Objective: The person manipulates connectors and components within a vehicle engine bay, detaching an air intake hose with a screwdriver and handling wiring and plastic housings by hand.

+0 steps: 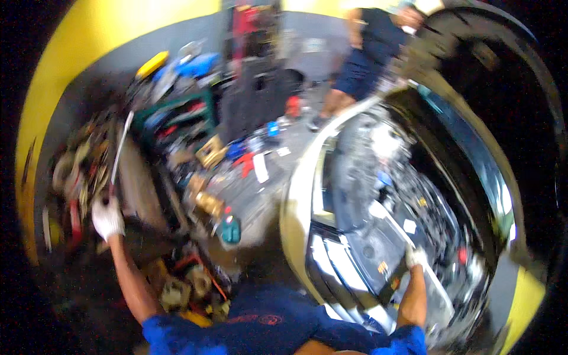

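My left hand (108, 219), in a white glove, is stretched out over a cluttered bench on the left. It is closed round the lower end of a long thin pale rod (121, 151), dark reddish near the glove; blur hides its exact kind. On the other side, my right hand (416, 257), also gloved in white, reaches into the open front of a car (296, 207). It touches or hovers by the edge of a long grey panel (438, 287) beside the engine (420, 201). Its fingers are smeared by motion.
Tools and parts crowd the left bench (77, 165). A green tool chest (210, 112) stands beyond it. A teal bottle (230, 229), boxes and loose items lie on the floor. Another person (373, 53) stands past the car, whose raised hood (491, 77) looms at right.
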A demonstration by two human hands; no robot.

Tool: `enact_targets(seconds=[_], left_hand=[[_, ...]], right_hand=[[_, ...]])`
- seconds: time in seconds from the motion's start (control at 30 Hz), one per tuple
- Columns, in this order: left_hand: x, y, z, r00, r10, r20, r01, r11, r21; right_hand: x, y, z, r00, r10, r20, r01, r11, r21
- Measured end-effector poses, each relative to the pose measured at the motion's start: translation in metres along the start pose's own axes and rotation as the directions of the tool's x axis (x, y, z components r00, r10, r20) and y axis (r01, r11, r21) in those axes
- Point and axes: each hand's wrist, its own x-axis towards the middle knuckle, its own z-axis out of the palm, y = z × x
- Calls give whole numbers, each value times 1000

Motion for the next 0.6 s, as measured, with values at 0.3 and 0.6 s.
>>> enact_targets(seconds=[0.3,0.6], left_hand=[[-393,320,71,-525,768,366,790,600,-125],[-726,477,-14,-680,692,-242,559,276,-782]], right_hand=[[-107,16,-89,722,-592,-358,689,569,450],[-183,187,-145,857,-124,-500,414,744,525]])
